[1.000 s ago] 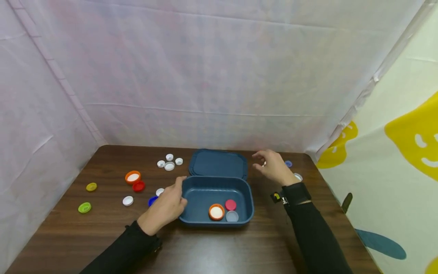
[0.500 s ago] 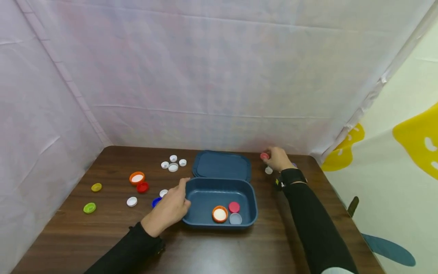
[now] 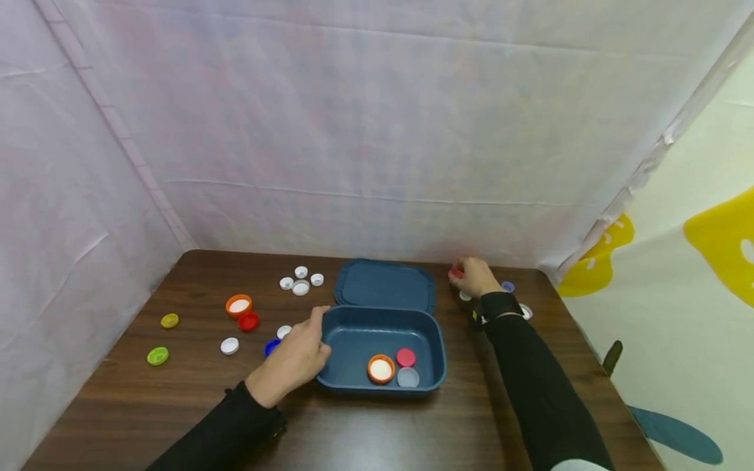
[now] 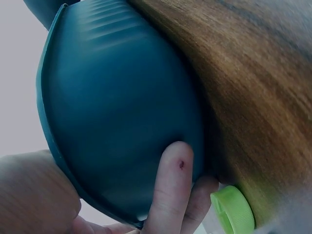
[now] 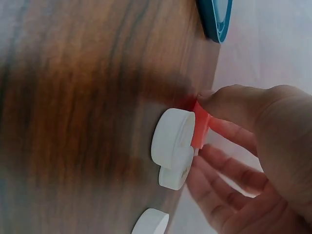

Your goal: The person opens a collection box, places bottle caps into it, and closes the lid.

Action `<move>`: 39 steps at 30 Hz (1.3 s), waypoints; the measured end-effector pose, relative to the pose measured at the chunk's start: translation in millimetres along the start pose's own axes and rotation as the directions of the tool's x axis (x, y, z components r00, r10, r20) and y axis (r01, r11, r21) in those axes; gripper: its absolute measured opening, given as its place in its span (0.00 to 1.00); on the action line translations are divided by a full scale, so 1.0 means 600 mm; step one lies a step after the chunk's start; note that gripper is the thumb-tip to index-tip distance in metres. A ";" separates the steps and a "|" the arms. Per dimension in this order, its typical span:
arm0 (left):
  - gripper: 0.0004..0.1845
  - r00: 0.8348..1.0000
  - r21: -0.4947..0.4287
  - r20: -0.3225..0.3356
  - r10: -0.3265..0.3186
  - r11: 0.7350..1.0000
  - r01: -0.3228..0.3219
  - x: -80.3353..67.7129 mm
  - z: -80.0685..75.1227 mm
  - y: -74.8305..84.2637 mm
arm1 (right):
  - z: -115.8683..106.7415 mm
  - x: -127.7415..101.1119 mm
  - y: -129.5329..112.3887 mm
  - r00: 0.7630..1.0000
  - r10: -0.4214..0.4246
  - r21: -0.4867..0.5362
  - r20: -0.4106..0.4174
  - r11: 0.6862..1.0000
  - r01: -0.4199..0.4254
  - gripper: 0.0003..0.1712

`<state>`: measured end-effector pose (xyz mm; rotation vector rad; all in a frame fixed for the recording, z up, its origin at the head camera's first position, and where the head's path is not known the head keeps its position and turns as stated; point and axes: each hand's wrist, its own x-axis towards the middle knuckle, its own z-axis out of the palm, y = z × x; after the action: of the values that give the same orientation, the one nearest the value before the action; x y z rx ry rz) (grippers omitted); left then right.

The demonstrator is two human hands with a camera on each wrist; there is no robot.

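Red cap, one: pinched between thumb and fingers of my right hand, at the table's far edge, right of the lid.
White caps, three just beside that grip in the right wrist view: two touching, one apart below them. The head view shows only one of them by my fingers.
Blue tub, one: my left hand grips its left wall, thumb over the rim.
Caps inside the tub, three: orange, pink, pale.
Green cap, one: the left wrist view puts it beside my fingertips, where the head view shows only a blue cap.
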<state>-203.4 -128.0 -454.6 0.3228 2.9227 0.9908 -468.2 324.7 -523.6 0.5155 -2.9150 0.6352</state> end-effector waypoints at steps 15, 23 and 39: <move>0.40 1.000 -0.013 0.016 0.004 1.000 -0.004 -0.002 -0.005 0.003 | -0.069 -0.070 -0.150 0.998 -0.054 0.002 -0.025 0.999 0.054 0.17; 0.40 1.000 0.008 -0.003 0.012 1.000 -0.012 -0.002 -0.004 0.003 | -0.091 -0.107 -0.225 0.983 -0.169 0.040 -0.078 0.984 0.172 0.16; 0.40 1.000 0.022 -0.015 0.023 0.999 -0.023 0.000 -0.003 0.002 | -0.092 -0.235 -0.364 0.908 -0.376 0.076 0.185 0.927 0.368 0.20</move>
<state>-203.1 -128.2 -452.2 0.3525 2.9519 0.9684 -257.6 203.9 -415.4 1.1661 -2.8564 0.6160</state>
